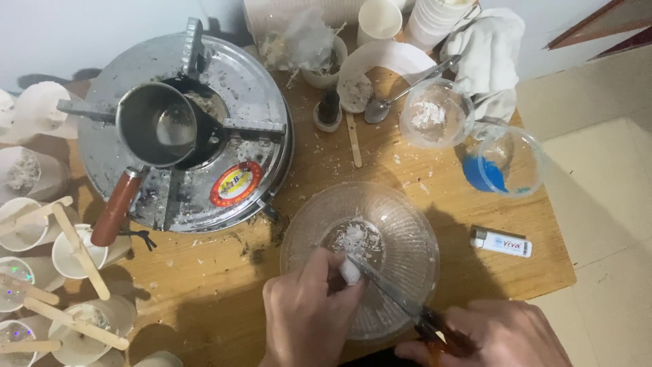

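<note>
Left hand (pixel 309 316) pinches a small white wax block (pixel 350 270) over the near side of the ribbed glass bowl (pixel 414 224), fingers closed on it. Right hand (pixel 499 333) is wrapped tight around the dark-and-orange handle of a knife (pixel 387 289), blade laid against the block, tip pointing far-left into the bowl. Progress, my read: shaving is early to midway. A modest pile of white wax shavings (pixel 353 238) sits on the bowl floor, and part of the block is still uncut in the fingers. The small metal saucepan (pixel 157 126) on the round steel stove (pixel 251 88), far left, looks empty, so melting isn't started as far as I can tell. The paper cups (pixel 24 234) with wooden sticks across their rims, left edge, have wicks set; whether any is poured I can't tell. Counts: one glass bowl; two clear plastic bowls at far right, one with white bits (pixel 435 112), one with blue dye (pixel 509 163); one knife; one spoon (pixel 401 92); one white lighter (pixel 501 242) right of the bowl; one loose flat stick (pixel 353 139); one saucepan; one stove. Roughly seven cups along the left edge, some cropped. One single cup and one stack at the far edge, stack count unreadable. White cloth (pixel 489 47) at far right.
</note>
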